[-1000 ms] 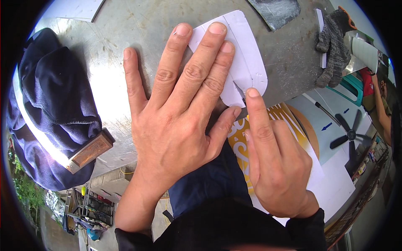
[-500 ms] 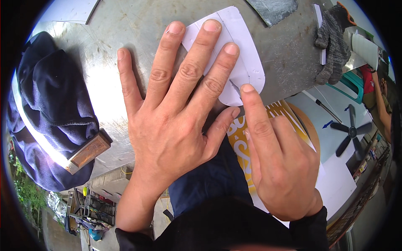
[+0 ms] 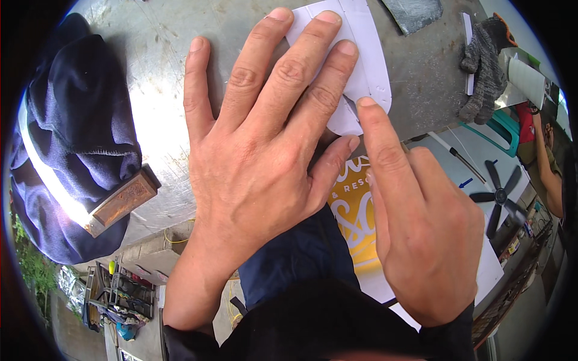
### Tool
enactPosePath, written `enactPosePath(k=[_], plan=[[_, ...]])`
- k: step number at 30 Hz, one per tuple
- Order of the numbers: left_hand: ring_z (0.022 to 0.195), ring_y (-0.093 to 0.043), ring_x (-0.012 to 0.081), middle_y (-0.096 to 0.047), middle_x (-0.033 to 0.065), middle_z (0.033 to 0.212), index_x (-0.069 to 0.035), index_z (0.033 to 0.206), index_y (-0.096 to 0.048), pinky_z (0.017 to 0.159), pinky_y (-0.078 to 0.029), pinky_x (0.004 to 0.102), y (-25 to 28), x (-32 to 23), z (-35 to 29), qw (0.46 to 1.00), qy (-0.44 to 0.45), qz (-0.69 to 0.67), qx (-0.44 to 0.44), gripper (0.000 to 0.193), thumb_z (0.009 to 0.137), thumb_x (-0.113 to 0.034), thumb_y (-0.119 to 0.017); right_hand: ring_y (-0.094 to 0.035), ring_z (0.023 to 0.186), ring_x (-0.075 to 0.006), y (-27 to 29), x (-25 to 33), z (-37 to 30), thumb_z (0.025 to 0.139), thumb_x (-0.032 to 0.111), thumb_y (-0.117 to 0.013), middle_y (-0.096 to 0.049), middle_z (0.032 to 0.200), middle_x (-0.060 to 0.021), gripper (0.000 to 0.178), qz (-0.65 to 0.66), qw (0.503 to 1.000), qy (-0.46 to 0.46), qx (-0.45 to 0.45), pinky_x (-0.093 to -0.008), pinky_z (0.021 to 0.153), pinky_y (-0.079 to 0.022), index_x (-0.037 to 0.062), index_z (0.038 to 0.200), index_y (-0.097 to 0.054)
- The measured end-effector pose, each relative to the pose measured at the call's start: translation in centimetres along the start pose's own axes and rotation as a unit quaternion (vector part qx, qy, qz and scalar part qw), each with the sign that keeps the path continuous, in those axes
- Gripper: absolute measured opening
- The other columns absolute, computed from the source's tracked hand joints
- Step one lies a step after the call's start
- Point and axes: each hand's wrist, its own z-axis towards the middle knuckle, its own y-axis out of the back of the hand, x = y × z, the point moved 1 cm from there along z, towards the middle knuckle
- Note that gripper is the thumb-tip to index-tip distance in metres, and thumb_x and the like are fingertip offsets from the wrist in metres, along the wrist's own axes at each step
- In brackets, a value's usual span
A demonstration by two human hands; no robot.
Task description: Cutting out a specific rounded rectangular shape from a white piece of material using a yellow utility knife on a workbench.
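Note:
A white sheet [image 3: 374, 66] with rounded corners and thin drawn lines lies on the grey metal table at the top. My left hand [image 3: 256, 138] is spread flat, its middle and index fingers pressing on the sheet and its little finger on the metal. At the sheet's near edge, my right hand [image 3: 421, 222] is closed with the index finger stretched forward. A thin dark blade [image 3: 351, 106] shows just beside that fingertip, touching the sheet. Its handle is hidden under my right hand, so the kind of knife cannot be made out.
Dark blue cloth [image 3: 78, 132] lies at the left beside a rusty metal block [image 3: 123, 201]. Grey knit gloves [image 3: 484, 69] and a dark metal plate [image 3: 415, 15] are at the upper right. Beyond the table's near edge are a yellow printed board [image 3: 355, 228] and a black fan [image 3: 500, 195].
Both hands appear slightly higher and further right in view, along with the sheet. The blade remains at the sheet's near edge, and my left hand still presses the sheet.

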Motion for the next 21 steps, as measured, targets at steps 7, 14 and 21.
enactPosePath(k=[7, 14, 21], plan=[[0.146, -0.044, 0.0318, -0.058, 0.0006, 0.15, -0.02, 0.14, -0.067, 0.124, -0.014, 0.0531, -0.9, 0.7, 0.7, 1.0, 0.023, -0.003, -0.007, 0.064, 0.083, -0.049, -0.074, -0.061, 0.069, -0.0301, 0.4, -0.1, 0.2, 0.092, 0.001, -0.064, -0.059, 0.084, -0.0118, 0.055, 0.009, 1.0, 0.021, 0.016, -0.0425, 0.061, -0.049, 0.0087, 0.146, -0.057], [0.146, -0.044, 0.0318, -0.059, 0.0008, 0.149, -0.02, 0.14, -0.067, 0.124, -0.014, 0.0529, -0.6, 0.6, 0.2, 1.0, 0.03, -0.009, -0.005, 0.065, 0.083, -0.049, -0.074, -0.063, 0.07, -0.032, 1.1, -0.2, 0.5, 0.093, 0.0, -0.062, -0.06, 0.083, -0.014, 0.053, 0.029, 0.999, 0.001, 0.043, -0.043, 0.063, -0.05, 0.0059, 0.146, -0.056], [0.146, -0.045, 0.0318, -0.059, 0.0011, 0.149, -0.02, 0.139, -0.067, 0.124, -0.015, 0.0528, -0.8, 0.6, 0.4, 0.999, 0.034, -0.007, -0.004, 0.065, 0.082, -0.05, -0.075, -0.063, 0.07, -0.0324, 0.7, -0.4, 0.5, 0.093, 0.0, -0.063, -0.06, 0.083, -0.0142, 0.054, 0.014, 0.999, 0.029, 0.036, -0.0432, 0.063, -0.05, 0.0063, 0.146, -0.056]])
